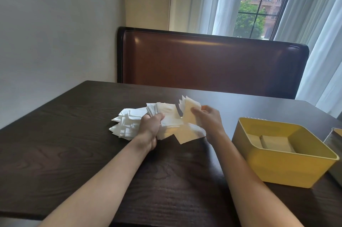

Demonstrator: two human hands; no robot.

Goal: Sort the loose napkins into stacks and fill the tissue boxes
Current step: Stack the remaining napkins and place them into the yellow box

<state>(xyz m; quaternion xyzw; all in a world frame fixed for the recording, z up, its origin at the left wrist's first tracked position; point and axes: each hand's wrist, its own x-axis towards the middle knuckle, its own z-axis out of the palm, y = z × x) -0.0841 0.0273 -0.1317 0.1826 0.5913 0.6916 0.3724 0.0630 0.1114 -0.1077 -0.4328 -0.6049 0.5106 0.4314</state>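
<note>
The left hand (150, 127) held a bunch of white napkins (166, 115) in a closed grip above the loose pile (125, 125) on the dark tabletop (74, 143). The right hand (208, 118) pinched a few cream napkins (190, 114) upright. A yellow box (283, 164) stood right of both, a small stack (273, 142) inside.
</note>
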